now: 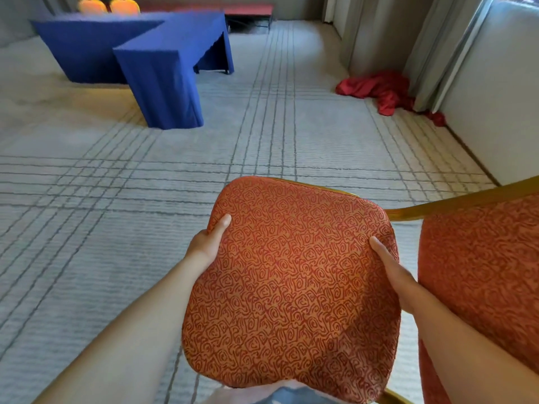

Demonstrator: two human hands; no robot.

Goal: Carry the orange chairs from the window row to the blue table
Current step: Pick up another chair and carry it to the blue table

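An orange chair (291, 287) with a swirl-patterned cushion and a gold frame fills the lower middle of the view. My left hand (208, 243) grips the cushion's left edge, and my right hand (393, 275) grips its right edge. A second orange chair (481, 272) stands close on the right, partly cut off by the frame. The blue table (163, 53), draped in blue cloth, stands far ahead on the left. Behind it, the rounded tops of two orange chairs (108, 5) show above the cloth.
Grey carpet (262, 141) with dark grid lines stretches between me and the table. A heap of red cloth (382, 88) lies by the grey curtains (379, 33) at the right. A red bench (248, 10) stands against the back wall. The white wall (495, 97) runs along the right.
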